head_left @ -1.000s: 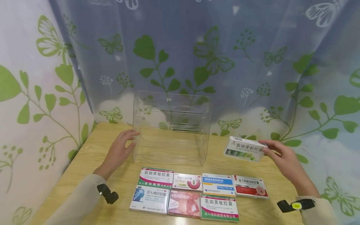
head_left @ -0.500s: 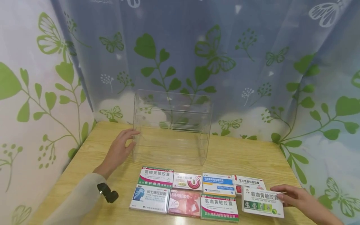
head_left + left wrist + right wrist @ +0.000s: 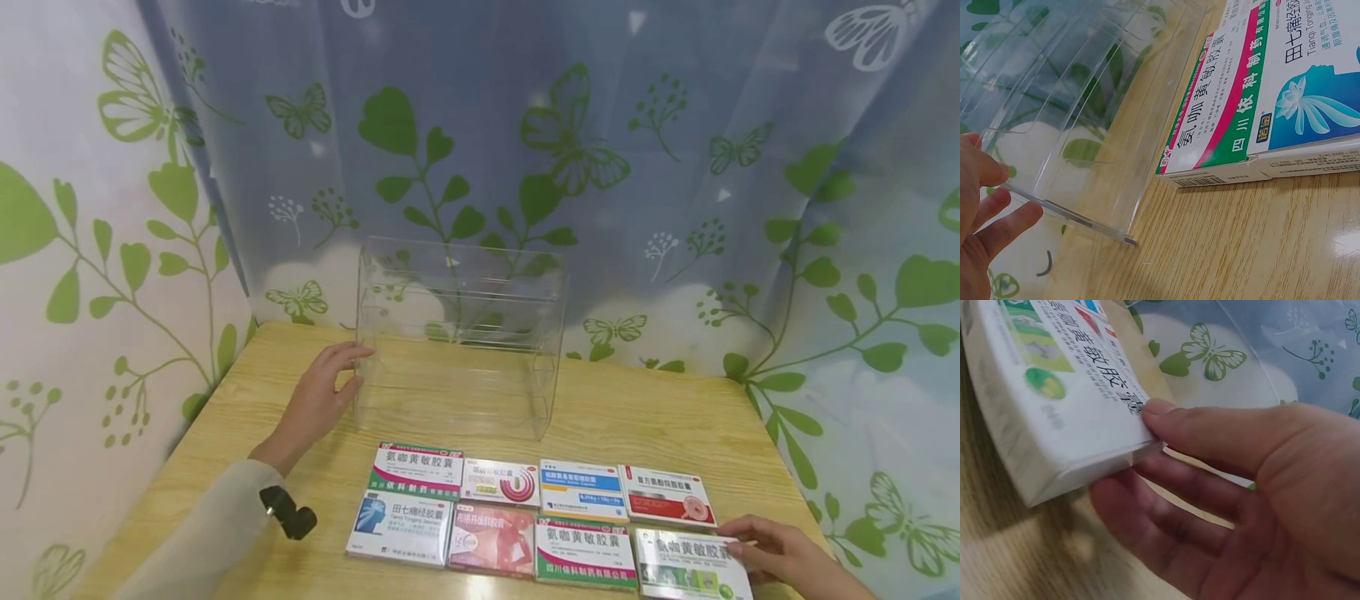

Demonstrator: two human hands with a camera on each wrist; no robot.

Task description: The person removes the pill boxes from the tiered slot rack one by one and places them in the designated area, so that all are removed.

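Note:
My left hand [image 3: 318,402] holds the left side edge of a clear acrylic stand [image 3: 457,358]. In the left wrist view its fingers lie on both sides of that edge [image 3: 1079,215]. My right hand [image 3: 783,554] grips the right end of a white medicine box [image 3: 693,567] with a green picture strip. The right wrist view shows the thumb [image 3: 1197,428] on top of the box and the fingers at its end and underside. This box lies flat-side up at the front right, below a red-and-white box [image 3: 667,497] and beside a green-and-pink box [image 3: 585,554].
Several more medicine boxes line up in two rows, among them a blue-and-yellow one [image 3: 583,492], a pink one [image 3: 491,542] and a blue-and-white one [image 3: 400,529]. The wooden table [image 3: 637,408] meets a leaf-and-butterfly curtain [image 3: 480,150] behind the stand.
My right hand has brought the white medicine box from beside the stand down and toward me, to the right end of the front row. My left hand has stayed on the stand.

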